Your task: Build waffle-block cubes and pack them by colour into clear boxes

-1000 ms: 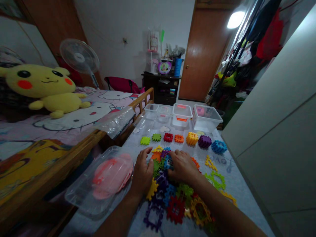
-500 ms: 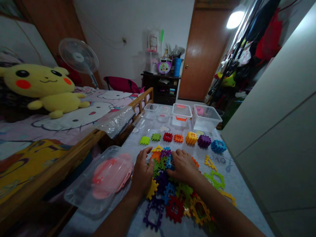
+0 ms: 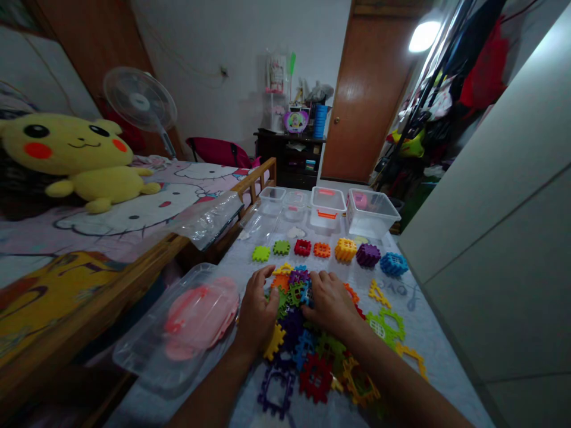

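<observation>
On the table lies a loose pile of coloured plastic interlocking tiles with notched edges, among them a red tile (image 3: 316, 378), a dark purple frame tile (image 3: 276, 389) and a yellow tile (image 3: 275, 343). At the pile's left side is my left hand (image 3: 257, 309), fingers stretched out and thumb apart, holding nothing. My right hand (image 3: 332, 304) rests over the pile's right side, its fingers spread beside a blue tile (image 3: 306, 292); the palm side is hidden. Behind the pile stands a row of sorted tiles, including a yellow stack (image 3: 346, 250), a purple stack (image 3: 368, 255) and a blue stack (image 3: 394, 264).
Clear plastic boxes, including a large box (image 3: 372, 217) and one with orange latches (image 3: 328, 208), line the table's far end. Transparent and pink lids (image 3: 200, 321) lie at left. A wooden bed rail (image 3: 147, 267) borders the table; a white cabinet (image 3: 499, 238) stands right.
Both hands stay almost in place over the pile. The whole view has shifted very slightly; no tile has clearly been picked up or put down.
</observation>
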Available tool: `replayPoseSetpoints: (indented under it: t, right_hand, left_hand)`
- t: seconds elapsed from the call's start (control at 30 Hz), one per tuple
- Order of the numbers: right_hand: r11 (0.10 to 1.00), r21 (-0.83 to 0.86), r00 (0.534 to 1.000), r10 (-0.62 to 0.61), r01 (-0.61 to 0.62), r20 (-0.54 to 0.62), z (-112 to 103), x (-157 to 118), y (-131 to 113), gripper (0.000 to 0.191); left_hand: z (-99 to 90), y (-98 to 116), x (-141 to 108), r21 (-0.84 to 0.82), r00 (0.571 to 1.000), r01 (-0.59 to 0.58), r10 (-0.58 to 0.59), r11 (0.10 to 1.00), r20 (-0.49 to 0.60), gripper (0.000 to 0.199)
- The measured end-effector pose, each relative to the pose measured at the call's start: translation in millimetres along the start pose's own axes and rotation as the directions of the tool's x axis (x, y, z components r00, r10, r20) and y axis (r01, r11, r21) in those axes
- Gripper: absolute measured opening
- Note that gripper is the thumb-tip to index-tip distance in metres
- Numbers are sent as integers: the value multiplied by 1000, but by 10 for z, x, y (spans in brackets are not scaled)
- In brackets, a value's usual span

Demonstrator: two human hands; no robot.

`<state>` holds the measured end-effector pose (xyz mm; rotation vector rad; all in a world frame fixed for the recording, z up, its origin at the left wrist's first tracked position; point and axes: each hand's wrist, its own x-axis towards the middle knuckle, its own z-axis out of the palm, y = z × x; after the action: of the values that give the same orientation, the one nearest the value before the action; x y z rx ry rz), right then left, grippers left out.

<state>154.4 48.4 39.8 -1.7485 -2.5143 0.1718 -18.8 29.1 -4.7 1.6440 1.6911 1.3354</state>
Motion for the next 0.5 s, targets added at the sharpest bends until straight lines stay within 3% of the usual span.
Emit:
replayPoseSetpoints:
  t: [0.2,0.3,0.4,0.5]
  right_hand:
    - [998,55,1000,-13,15,-23,-10,-16,4,33]
    - [990,138,995,-21,34,-94,-102,-35,136,33]
    - [977,209,985,-13,49,-170,-237,-58,494,39]
    - [983,185,980,42,-5,-197,-369,-62,1059,47]
  left_hand:
    - [0,-5,-1,5,1000,7,-7,1000,-2,39]
    - [-7,-12,-11,13,1000,20,-20,1000,7,39]
    - [-13,-23,-15,19,1000,23,-23,1000,8,40]
    - [-15,-32,-12,29,1000,16,-16,999,8,39]
